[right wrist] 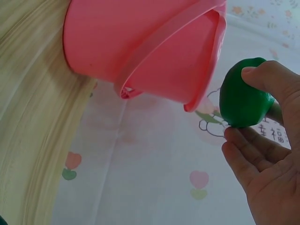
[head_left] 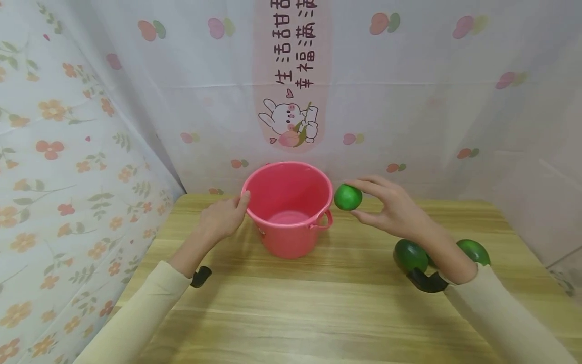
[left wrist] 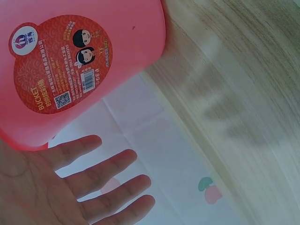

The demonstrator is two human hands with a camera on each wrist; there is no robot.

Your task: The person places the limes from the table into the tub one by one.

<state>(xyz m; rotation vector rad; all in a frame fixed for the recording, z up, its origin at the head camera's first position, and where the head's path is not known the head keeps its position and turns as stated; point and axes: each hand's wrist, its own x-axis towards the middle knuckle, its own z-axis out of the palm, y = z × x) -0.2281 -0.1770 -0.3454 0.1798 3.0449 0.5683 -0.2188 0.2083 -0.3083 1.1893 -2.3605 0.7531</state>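
A pink bucket [head_left: 289,240] stands on the table near its back edge, its mouth up. My left hand [head_left: 223,218] is at the bucket's left rim, thumb on the rim. In the left wrist view that hand's four fingers [left wrist: 101,174] are straight and spread, apart from the bucket wall with its red label [left wrist: 63,65]. Just right of the rim, my right hand [head_left: 393,207] holds a smooth green lime [head_left: 348,197] in the air between thumb and fingers. The right wrist view has the thumb on the lime's side and fingertips beneath it.
Dark green fruit [head_left: 410,255] lies on the wooden table [head_left: 291,308] beneath my right forearm, with another green fruit [head_left: 474,250] farther right. A printed curtain [head_left: 204,96] hangs behind the table, and a flowered one [head_left: 68,202] along the left. The bucket's handle [head_left: 324,222] hangs at its right.
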